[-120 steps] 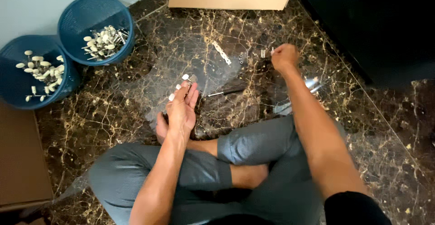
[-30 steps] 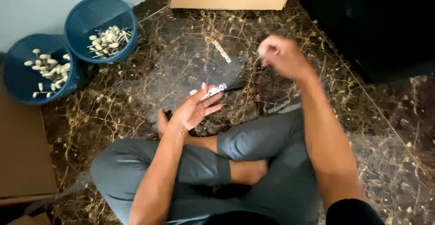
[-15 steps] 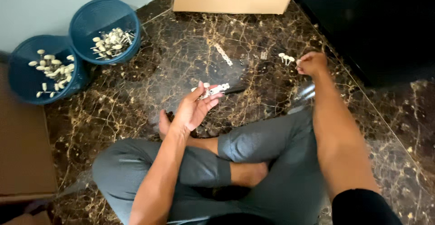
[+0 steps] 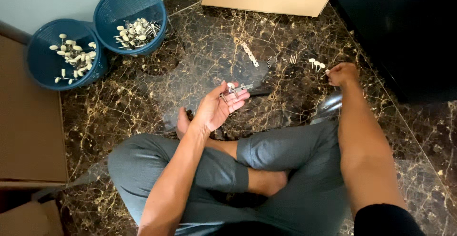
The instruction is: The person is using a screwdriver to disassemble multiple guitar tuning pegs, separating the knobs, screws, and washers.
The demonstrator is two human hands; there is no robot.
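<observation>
**Loose part on an open palm, small pieces on the floor**

Your left hand (image 4: pixel 220 108) is open, palm up, and a small metal part (image 4: pixel 238 89) with a cream knob only lies across the fingers, not clamped. If you tilt the palm, it may slide off and get lost on the dark marble floor (image 4: pixel 143 98).

Your right hand (image 4: pixel 341 73) is closed by the cream knobs (image 4: pixel 316 64); I cannot tell if it pinches one. A careless sweep here could scatter the screws (image 4: pixel 293 59) nearby.

The left basket (image 4: pixel 47 67) holds loose cream-headed pieces. The right basket (image 4: pixel 114 7), touching it, holds a denser heap with metal stems.
</observation>
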